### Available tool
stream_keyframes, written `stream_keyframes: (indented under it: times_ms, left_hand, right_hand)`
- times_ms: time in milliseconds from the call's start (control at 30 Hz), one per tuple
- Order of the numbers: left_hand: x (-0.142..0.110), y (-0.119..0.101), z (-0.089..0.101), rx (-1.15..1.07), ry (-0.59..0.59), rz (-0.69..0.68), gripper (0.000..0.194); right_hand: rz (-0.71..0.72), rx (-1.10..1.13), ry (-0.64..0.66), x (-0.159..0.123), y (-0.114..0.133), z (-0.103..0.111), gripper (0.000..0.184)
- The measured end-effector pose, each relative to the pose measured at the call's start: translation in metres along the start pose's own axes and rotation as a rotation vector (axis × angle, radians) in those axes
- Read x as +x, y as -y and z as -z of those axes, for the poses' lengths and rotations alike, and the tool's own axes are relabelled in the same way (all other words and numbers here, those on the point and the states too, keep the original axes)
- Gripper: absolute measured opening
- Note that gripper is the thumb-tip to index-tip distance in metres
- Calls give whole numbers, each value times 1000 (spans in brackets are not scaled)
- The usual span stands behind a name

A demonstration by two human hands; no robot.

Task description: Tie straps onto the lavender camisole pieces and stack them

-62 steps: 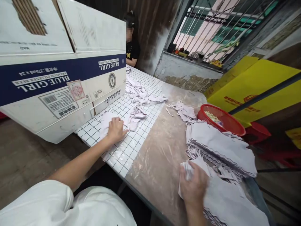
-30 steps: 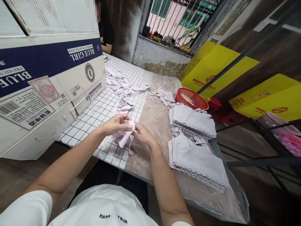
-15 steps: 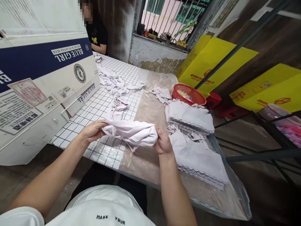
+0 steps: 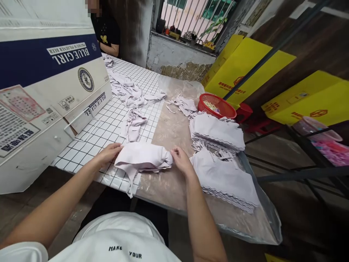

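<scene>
A pale lilac bra top (image 4: pixel 144 156) with thin straps is stretched sideways just over the table's near side, one strap hanging toward the front edge. My left hand (image 4: pixel 109 153) pinches its left end between thumb and fingers. At the opposite end, my right hand (image 4: pixel 180 159) is closed on the bunched fabric. A crumpled piece of the same cloth (image 4: pixel 134 125) lies just beyond. To the right of my right hand lie two neat stacks of like garments with scalloped edges, a nearer stack (image 4: pixel 226 178) and a farther stack (image 4: pixel 218 131).
A large white and blue carton (image 4: pixel 65 78) stands at the left. More loose garments (image 4: pixel 125 89) cover the far part of the grid-patterned table (image 4: pixel 81 154). A red basket (image 4: pixel 229 111) sits behind the stacks. Another person (image 4: pixel 107 32) is at the far end. Yellow boxes (image 4: pixel 245 69) stand beyond.
My hands came together over the cloth, then drew apart, spreading the bra top between them. It has since lowered toward the table. The camera view has swung right.
</scene>
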State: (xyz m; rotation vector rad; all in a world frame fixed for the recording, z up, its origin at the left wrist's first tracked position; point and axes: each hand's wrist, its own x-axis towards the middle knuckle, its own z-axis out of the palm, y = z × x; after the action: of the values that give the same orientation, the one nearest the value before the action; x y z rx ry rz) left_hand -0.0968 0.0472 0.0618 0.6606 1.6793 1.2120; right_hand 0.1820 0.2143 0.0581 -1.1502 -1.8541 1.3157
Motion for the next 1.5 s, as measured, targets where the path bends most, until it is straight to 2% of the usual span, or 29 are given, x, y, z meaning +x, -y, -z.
stream_keyframes:
  times_ms: [67,100,133,167,233,300,367,500,567,667,800,867,967,1133,1267,1333,1400,1467,1500]
  left_hand:
    - [1,8,-3,271,-218,-191,48]
    - [0,11,-6,403,-268,-332,48]
    - [-2,14,-9,527,-260,-473,46]
    - [-4,17,-14,644,-202,-591,43]
    - [-3,21,-23,849,-41,-716,33]
    - [2,25,-30,1007,63,-722,22]
    - [9,28,-31,1074,100,-697,15]
    - [16,29,-22,1000,124,-671,17]
    - [17,28,-21,984,116,-624,19]
    - [17,22,-30,1002,57,-602,22]
    - [14,0,-45,960,-66,-819,21]
    - [9,-19,-44,935,-83,-934,22]
    - [3,-52,-32,931,-125,-999,23]
    - [6,-98,-8,1090,-347,-889,23]
    - [16,-124,-11,1154,-446,-786,24]
    - [19,-135,-14,1149,-492,-778,24]
    - [17,-140,-15,1131,-527,-814,24]
    - [11,-133,-13,1114,-487,-884,24]
    - [7,-124,-11,1107,-424,-920,25]
  right_hand:
    - [94,-233,-106,-8,-3,-8,27]
    - [157,-326,-112,-13,-3,-13,25]
    - [216,-389,-79,-18,-1,-20,23]
    - [268,-441,-26,-22,1,-29,23]
    - [344,-551,74,-29,6,-49,23]
    - [381,-652,117,-31,9,-69,23]
    - [397,-701,123,-28,8,-84,20]
    - [372,-662,125,-18,0,-94,14]
    - [342,-659,130,-15,-2,-95,15]
    - [304,-724,109,-13,5,-104,20]
    - [264,-858,53,-5,28,-115,17]
    - [239,-887,-27,5,40,-109,18]
    - [231,-823,-180,24,51,-78,23]
    - [288,-601,-244,46,61,-7,26]
    - [298,-431,-214,54,81,24,17]
    - [317,-370,-217,54,92,31,15]
    - [377,-357,-275,48,98,36,19]
    - [445,-389,-294,34,95,41,21]
    - [458,-418,-249,25,91,45,21]
